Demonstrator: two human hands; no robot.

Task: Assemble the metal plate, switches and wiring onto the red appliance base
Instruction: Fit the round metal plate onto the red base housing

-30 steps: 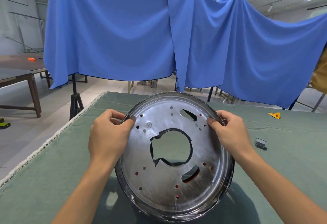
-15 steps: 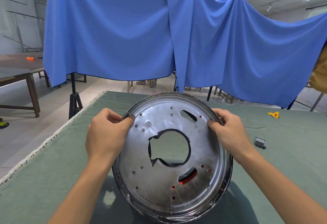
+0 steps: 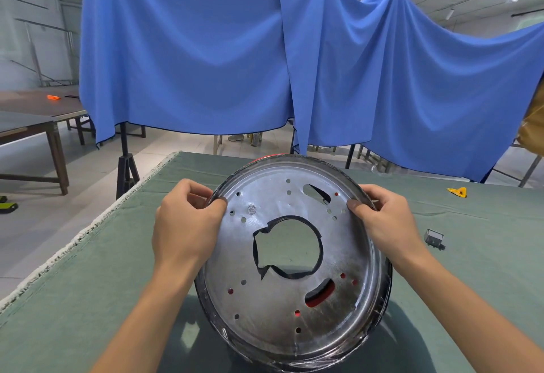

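A round silver metal plate (image 3: pixel 282 308) with a large ragged centre hole and several small holes is tilted up towards me over the green table. It sits in the red appliance base (image 3: pixel 319 298), whose red shows through the slots and small holes and along the top rim. My left hand (image 3: pixel 184 225) pinches the plate's upper left rim. My right hand (image 3: pixel 382 219) pinches the upper right rim. A small grey switch part (image 3: pixel 434 238) lies on the cloth to the right of my right hand.
The green cloth-covered table (image 3: pixel 88 299) has its left edge running diagonally beside a tiled floor. A yellow piece (image 3: pixel 457 191) lies at the far right. Blue drapes (image 3: pixel 265 57) hang behind, on stands. Brown tables (image 3: pixel 32 125) stand at the left.
The plate and base have tilted and shifted slightly in my hands, showing more red through the lower slot. Both hands keep their hold on the rim.
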